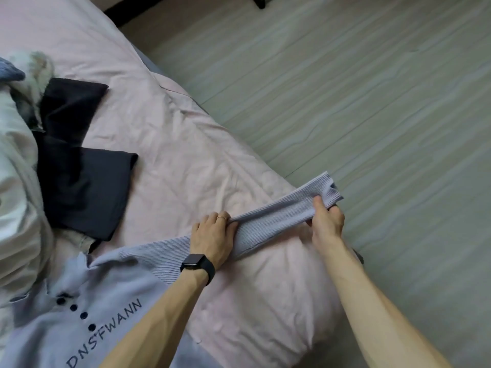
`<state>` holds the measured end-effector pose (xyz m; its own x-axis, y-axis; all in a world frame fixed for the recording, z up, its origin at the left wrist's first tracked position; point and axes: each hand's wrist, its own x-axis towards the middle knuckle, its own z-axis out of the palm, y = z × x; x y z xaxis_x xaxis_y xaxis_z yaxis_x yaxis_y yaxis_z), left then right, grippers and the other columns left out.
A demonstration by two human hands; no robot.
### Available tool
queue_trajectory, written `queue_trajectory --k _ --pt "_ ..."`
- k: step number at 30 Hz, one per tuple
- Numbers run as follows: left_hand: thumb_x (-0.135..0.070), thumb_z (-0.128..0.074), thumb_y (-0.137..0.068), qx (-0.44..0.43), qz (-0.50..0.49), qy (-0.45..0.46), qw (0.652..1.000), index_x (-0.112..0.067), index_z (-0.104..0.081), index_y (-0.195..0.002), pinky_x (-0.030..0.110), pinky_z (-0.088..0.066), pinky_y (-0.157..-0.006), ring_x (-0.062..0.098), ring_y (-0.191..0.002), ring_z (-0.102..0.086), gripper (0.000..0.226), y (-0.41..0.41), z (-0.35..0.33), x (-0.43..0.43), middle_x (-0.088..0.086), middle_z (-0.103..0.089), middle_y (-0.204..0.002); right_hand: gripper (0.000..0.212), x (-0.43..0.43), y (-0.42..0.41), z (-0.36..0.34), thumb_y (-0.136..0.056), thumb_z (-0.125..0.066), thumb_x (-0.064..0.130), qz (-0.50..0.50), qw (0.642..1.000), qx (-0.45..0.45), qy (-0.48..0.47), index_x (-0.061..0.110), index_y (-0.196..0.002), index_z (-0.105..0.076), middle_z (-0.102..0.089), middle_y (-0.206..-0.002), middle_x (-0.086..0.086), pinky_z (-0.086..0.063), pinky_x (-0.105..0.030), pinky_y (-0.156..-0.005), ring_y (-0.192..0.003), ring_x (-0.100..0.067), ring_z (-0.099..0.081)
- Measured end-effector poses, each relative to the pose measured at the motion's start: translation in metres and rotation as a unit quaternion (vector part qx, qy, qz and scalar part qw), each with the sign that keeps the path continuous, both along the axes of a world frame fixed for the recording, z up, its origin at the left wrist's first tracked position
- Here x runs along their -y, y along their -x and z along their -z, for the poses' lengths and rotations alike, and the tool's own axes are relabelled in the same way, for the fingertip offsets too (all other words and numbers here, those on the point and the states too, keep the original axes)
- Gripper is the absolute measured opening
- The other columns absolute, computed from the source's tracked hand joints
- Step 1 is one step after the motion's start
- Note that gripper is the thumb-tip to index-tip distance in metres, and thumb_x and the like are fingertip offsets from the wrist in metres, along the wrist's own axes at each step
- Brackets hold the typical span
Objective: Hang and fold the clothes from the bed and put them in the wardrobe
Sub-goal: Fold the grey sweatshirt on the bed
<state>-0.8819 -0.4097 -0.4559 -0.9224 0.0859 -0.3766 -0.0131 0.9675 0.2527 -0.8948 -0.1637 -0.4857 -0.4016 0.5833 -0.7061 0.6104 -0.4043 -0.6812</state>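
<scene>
A lilac knit sweater [79, 301] with dark buttons and the letters DNSFWANN lies face up on the pink bed [159, 128]. Its ribbed sleeve [279, 208] stretches out to the right past the bed's edge. My left hand [212, 235], with a ring and a black watch on the wrist, lies on the sleeve near the shoulder, fingers laid over the knit. My right hand [325, 221] pinches the sleeve's cuff end, thumb on top, and holds it lifted a little above the bed.
Dark navy trousers [79, 181] lie spread on the bed to the left. A pile of white and grey clothes [18, 155] fills the left edge. The pale wooden floor [372, 102] runs along the bed's right side. A dark furniture leg [261, 2] stands at the top.
</scene>
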Motion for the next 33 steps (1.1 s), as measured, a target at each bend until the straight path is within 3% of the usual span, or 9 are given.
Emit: queue_trajectory --k 3,6,9,13,17,23,26,30,33 --pt "-0.037 -0.050 -0.099 -0.031 -0.022 -0.001 0.999 -0.024 -0.053 -0.135 0.042 -0.029 -0.108 0.029 -0.127 -0.046 0.039 -0.003 0.001 -0.008 0.004 -0.053 -0.139 0.010 -0.008 0.007 0.006 -0.095 -0.067 0.021 0.047 0.998 -0.026 0.026 0.014 -0.089 -0.064 -0.073 -0.095 -0.004 -0.058 -0.040 -0.084 -0.097 -0.026 -0.070" --pt "-0.040 -0.047 -0.099 -0.048 -0.096 0.004 0.994 -0.031 -0.034 -0.152 0.052 -0.007 -0.120 0.025 -0.150 -0.018 0.056 -0.026 -0.002 -0.005 0.002 -0.024 -0.163 0.026 0.004 -0.009 0.014 -0.091 -0.073 0.029 -0.031 0.996 0.010 0.080 0.012 -0.110 -0.067 -0.073 -0.109 -0.006 -0.058 -0.040 -0.090 -0.100 -0.022 -0.071" --pt "-0.055 -0.024 -0.095 -0.043 -0.215 0.023 0.975 -0.035 -0.014 -0.158 0.057 0.002 -0.119 0.020 -0.153 -0.001 0.066 -0.058 -0.001 0.014 -0.001 0.000 -0.167 0.045 0.016 -0.023 0.019 -0.085 -0.079 0.028 -0.157 0.985 0.060 -0.034 0.005 -0.122 -0.064 -0.072 -0.115 -0.007 -0.052 -0.036 -0.096 -0.107 -0.024 -0.067" --pt "-0.062 -0.013 -0.095 0.040 -0.363 0.055 0.929 -0.041 0.002 -0.157 0.062 0.005 -0.119 0.021 -0.153 0.014 0.068 -0.093 0.013 0.055 -0.002 0.017 -0.166 0.028 0.023 -0.019 0.010 -0.095 -0.064 0.029 -0.227 0.955 0.091 -0.169 0.006 -0.113 -0.064 -0.069 -0.103 -0.008 -0.038 -0.026 -0.077 -0.106 -0.032 -0.064" --pt "-0.077 -0.013 -0.090 0.105 -0.290 0.064 0.949 -0.052 0.016 -0.151 0.063 0.011 -0.117 0.029 -0.150 0.022 0.072 -0.087 0.028 0.077 -0.007 0.029 -0.162 0.022 0.018 0.004 -0.001 -0.094 -0.064 0.027 -0.095 0.970 0.054 -0.218 0.005 -0.099 -0.060 -0.070 -0.107 -0.016 -0.046 -0.034 -0.083 -0.096 -0.031 -0.063" --pt "-0.086 -0.002 -0.080 0.140 -0.241 0.060 0.959 -0.056 0.033 -0.139 0.062 0.009 -0.118 0.035 -0.150 0.021 0.075 -0.079 0.042 0.089 -0.010 0.043 -0.154 0.014 0.052 0.002 -0.011 -0.095 -0.066 0.026 -0.155 0.975 0.004 -0.162 0.014 -0.091 -0.058 -0.068 -0.091 -0.004 -0.044 -0.029 -0.074 -0.085 -0.023 -0.060" --pt "-0.081 -0.022 -0.089 0.165 -0.224 0.039 0.960 -0.051 0.016 -0.150 0.061 0.003 -0.118 0.036 -0.151 0.017 0.078 -0.074 0.028 0.090 -0.008 0.031 -0.161 0.012 0.062 -0.007 -0.032 -0.094 -0.066 0.030 -0.180 0.969 -0.020 -0.166 0.020 -0.092 -0.059 -0.068 -0.088 0.001 -0.049 -0.033 -0.079 -0.088 -0.024 -0.064" --pt "-0.069 -0.043 -0.091 0.092 -0.311 -0.135 0.936 -0.023 -0.050 -0.143 0.046 -0.029 -0.116 0.029 -0.141 -0.037 0.069 -0.067 -0.024 0.086 0.009 -0.042 -0.155 0.013 0.106 -0.041 -0.078 -0.091 -0.071 0.031 -0.334 0.906 -0.123 -0.229 0.027 -0.086 -0.060 -0.062 -0.070 0.018 -0.047 -0.032 -0.072 -0.075 -0.012 -0.059" --pt "-0.065 -0.049 -0.093 0.148 -0.487 -0.398 0.763 -0.021 -0.065 -0.116 0.036 -0.050 -0.088 0.020 -0.106 -0.067 0.052 -0.083 -0.083 0.092 0.009 -0.067 -0.126 0.016 0.153 -0.085 -0.110 -0.084 -0.075 0.013 -0.483 0.803 -0.248 -0.247 0.024 -0.094 -0.073 -0.066 -0.085 0.024 -0.049 -0.022 -0.075 -0.084 -0.004 -0.059"
